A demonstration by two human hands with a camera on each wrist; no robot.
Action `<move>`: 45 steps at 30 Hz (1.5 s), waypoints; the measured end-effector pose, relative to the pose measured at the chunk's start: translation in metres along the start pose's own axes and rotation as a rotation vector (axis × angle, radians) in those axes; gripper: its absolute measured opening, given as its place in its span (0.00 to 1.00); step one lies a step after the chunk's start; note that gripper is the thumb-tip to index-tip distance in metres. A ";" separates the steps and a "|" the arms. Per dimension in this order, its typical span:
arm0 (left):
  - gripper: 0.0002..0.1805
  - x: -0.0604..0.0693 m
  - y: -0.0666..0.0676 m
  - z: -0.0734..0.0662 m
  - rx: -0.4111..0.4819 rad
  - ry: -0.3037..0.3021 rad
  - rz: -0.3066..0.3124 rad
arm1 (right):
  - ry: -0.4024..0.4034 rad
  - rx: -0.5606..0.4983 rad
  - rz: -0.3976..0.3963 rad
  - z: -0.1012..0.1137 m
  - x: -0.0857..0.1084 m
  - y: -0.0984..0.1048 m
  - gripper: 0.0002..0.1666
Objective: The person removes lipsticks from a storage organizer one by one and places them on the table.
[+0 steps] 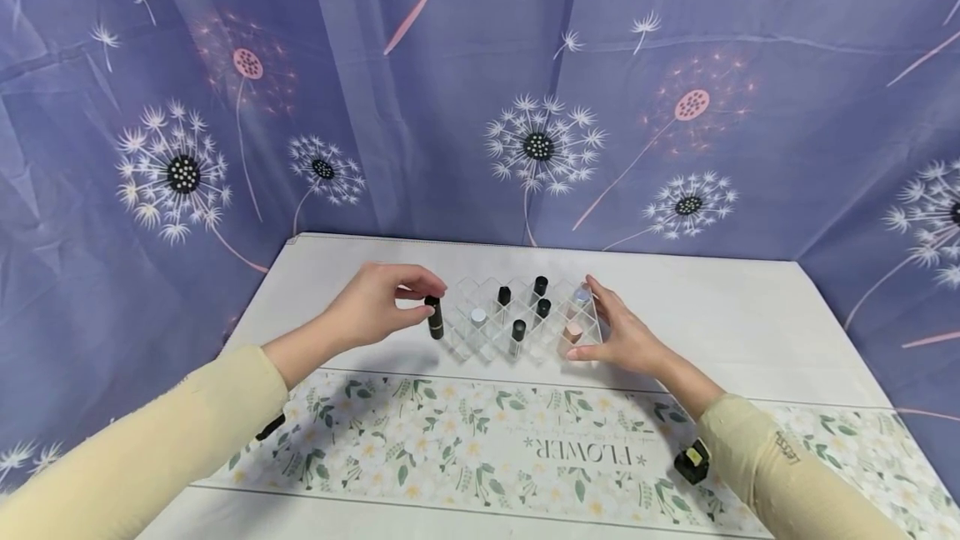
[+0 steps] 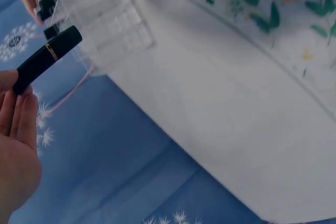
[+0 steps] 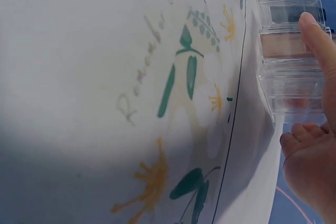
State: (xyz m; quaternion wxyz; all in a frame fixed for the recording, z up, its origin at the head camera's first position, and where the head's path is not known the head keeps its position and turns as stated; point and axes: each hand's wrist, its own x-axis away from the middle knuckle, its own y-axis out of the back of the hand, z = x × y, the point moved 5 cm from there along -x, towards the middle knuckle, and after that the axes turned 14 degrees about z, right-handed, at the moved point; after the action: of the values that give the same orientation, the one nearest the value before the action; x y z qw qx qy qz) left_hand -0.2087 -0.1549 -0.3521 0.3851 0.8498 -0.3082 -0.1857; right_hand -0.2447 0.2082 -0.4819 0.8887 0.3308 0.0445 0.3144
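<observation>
Between its thumb and fingertips, my left hand (image 1: pixel 372 307) pinches the top of a black lipstick tube (image 1: pixel 436 320). The lipstick hangs upright just left of a clear lipstick organizer (image 1: pixel 465 344); in the left wrist view a thin gold band rings the tube (image 2: pixel 48 59). At the organizer's right end, my right hand (image 1: pixel 626 338) grips it, thumb on the front wall and fingers round the far right corner. Several lipsticks stand in the diamond compartments: black-capped ones (image 1: pixel 518 330), a pale silver one (image 1: pixel 477 317), a pinkish one (image 1: pixel 573 332) and a light bluish one (image 1: pixel 581 297).
A white table cover (image 1: pixel 360 252) with a floral "FLOWER" band (image 1: pixel 420 448) lies under everything. Near the right forearm sits a small black object (image 1: pixel 692 463) with a yellow-green mark. A purple-blue dandelion curtain (image 1: pixel 442 107) hangs behind the table.
</observation>
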 end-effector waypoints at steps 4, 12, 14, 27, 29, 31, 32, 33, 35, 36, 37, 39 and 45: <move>0.15 0.009 -0.013 0.002 0.015 -0.003 0.019 | -0.003 -0.003 -0.002 0.001 0.000 0.001 0.81; 0.15 0.022 -0.039 0.007 0.025 -0.007 0.053 | 0.009 -0.010 -0.001 0.006 0.001 0.002 0.80; 0.15 0.025 -0.045 0.009 0.021 -0.021 0.055 | 0.008 -0.009 0.002 0.006 0.000 0.003 0.80; 0.15 0.035 -0.067 0.016 0.010 -0.044 0.056 | 0.014 -0.004 0.009 0.001 -0.004 0.002 0.81; 0.15 0.037 -0.069 0.017 0.006 -0.043 0.053 | 0.011 -0.002 0.010 0.001 -0.005 0.002 0.81; 0.15 0.038 -0.070 0.017 0.008 -0.036 0.052 | 0.008 0.000 0.010 0.001 -0.005 0.002 0.81; 0.15 0.039 -0.071 0.018 0.008 -0.032 0.051 | 0.002 0.001 0.008 0.001 -0.005 0.002 0.81; 0.15 0.040 -0.071 0.018 0.010 -0.028 0.051 | 0.002 0.006 0.007 0.001 -0.004 0.002 0.81; 0.15 0.041 -0.072 0.018 0.012 -0.024 0.052 | 0.004 0.009 0.006 0.001 -0.004 0.002 0.80; 0.15 0.041 -0.073 0.018 0.017 -0.020 0.054 | 0.002 0.007 0.003 0.002 -0.004 0.002 0.80; 0.15 0.042 -0.073 0.019 0.018 -0.022 0.055 | 0.003 0.008 0.004 0.002 -0.003 0.002 0.80; 0.15 0.042 -0.074 0.019 0.021 -0.029 0.057 | 0.005 0.007 0.004 0.002 -0.002 0.002 0.80; 0.16 0.043 -0.076 0.019 0.033 -0.038 0.068 | -0.002 0.006 0.004 0.000 -0.001 0.001 0.80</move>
State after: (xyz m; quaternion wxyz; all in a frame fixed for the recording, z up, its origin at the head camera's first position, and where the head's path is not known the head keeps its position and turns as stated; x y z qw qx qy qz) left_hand -0.1580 -0.1549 -0.4262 0.3714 0.8413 -0.3473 -0.1834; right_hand -0.2457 0.2083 -0.4819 0.8871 0.3338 0.0440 0.3158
